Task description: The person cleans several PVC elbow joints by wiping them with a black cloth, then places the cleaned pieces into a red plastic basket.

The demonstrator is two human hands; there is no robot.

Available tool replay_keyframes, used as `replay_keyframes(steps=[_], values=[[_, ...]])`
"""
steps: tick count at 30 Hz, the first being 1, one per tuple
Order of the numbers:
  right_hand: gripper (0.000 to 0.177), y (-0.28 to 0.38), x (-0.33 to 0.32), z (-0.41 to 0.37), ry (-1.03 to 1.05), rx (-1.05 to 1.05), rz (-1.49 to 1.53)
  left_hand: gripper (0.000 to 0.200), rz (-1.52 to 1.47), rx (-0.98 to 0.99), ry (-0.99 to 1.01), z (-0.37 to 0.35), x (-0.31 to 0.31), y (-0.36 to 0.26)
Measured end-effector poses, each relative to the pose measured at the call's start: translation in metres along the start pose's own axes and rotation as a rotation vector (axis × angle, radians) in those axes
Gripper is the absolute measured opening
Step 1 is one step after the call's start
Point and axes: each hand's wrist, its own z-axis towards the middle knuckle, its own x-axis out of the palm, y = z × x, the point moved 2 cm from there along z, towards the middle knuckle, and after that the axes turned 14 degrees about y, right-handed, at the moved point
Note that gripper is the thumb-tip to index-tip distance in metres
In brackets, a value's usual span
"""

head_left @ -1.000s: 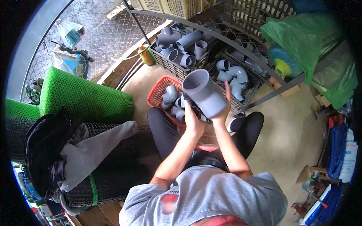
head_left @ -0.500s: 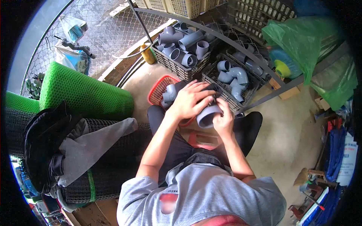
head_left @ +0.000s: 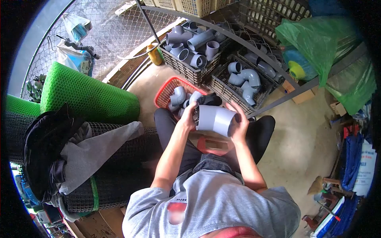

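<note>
A grey plastic pipe elbow (head_left: 215, 119) is held between my two hands, above my lap. At its left opening is my left hand (head_left: 188, 116), with the fingers partly hidden behind the rim. My right hand (head_left: 239, 122) grips the right opening, its fingers along the rim. Just beyond them, a black cloth (head_left: 211, 99) lies over the right part of a red basket (head_left: 161, 95). Grey fittings (head_left: 179, 95) sit in that basket.
Black crates (head_left: 185, 73) of grey pipe fittings stand ahead, behind a curved metal bar (head_left: 234, 39). Rolls of green mesh (head_left: 87, 93) lie at the left. A red stool (head_left: 213, 146) is between my legs. Green plastic (head_left: 317, 43) hangs at the upper right.
The elbow has turned sideways, showing its full length. My left hand has moved down and left, off the dark cloth, to the elbow's left end. The black cloth now lies over the basket.
</note>
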Motion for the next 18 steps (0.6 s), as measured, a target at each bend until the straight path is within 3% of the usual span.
replay_keyframes(steps=[1, 3, 4, 5, 7, 8, 10, 11, 13, 14, 15, 18], values=[[0.049, -0.004, 0.005, -0.002, 0.002, -0.001, 0.001, 0.061, 0.0, 0.003, -0.001, 0.0, -0.003, 0.003], [0.043, -0.015, 0.015, -0.006, -0.064, 0.094, 0.293, 0.054, -0.174, 0.196, 0.121, -0.005, 0.008, 0.005], [0.04, -0.035, 0.018, -0.009, -0.151, 0.137, 0.337, 0.05, -0.471, 0.298, 0.157, -0.009, 0.025, 0.017], [0.041, -0.048, 0.028, -0.011, -0.29, 0.195, 0.454, 0.047, -0.461, 0.385, 0.172, -0.008, 0.038, 0.023], [0.039, -0.045, 0.047, -0.003, -0.497, 0.25, 0.407, 0.047, -0.388, 0.501, 0.006, -0.015, 0.077, 0.033], [0.039, -0.045, 0.045, 0.0, -0.492, 0.246, 0.41, 0.049, -0.312, 0.577, -0.041, -0.012, 0.08, 0.043], [0.037, -0.04, 0.036, 0.003, -0.277, 0.206, -0.171, 0.052, -0.236, 0.652, -0.093, -0.017, 0.081, 0.061], [0.037, -0.036, 0.032, 0.005, -0.274, 0.204, -0.171, 0.054, 0.205, 0.771, -0.166, -0.024, 0.085, 0.064], [0.035, -0.024, 0.026, 0.012, -0.188, -0.067, -0.043, 0.06, 1.107, 0.935, -0.303, -0.033, 0.094, 0.071], [0.034, 0.004, 0.034, 0.016, -0.148, -0.079, 0.094, 0.062, 1.275, 0.931, -0.184, -0.038, 0.096, 0.071], [0.029, 0.002, 0.03, 0.017, -0.106, -0.102, -0.038, 0.061, 1.395, 1.092, -0.16, -0.042, 0.113, 0.058], [0.031, -0.008, 0.023, 0.013, -0.107, 0.025, 0.23, 0.055, 1.833, 1.037, -0.218, -0.053, 0.134, 0.031]])
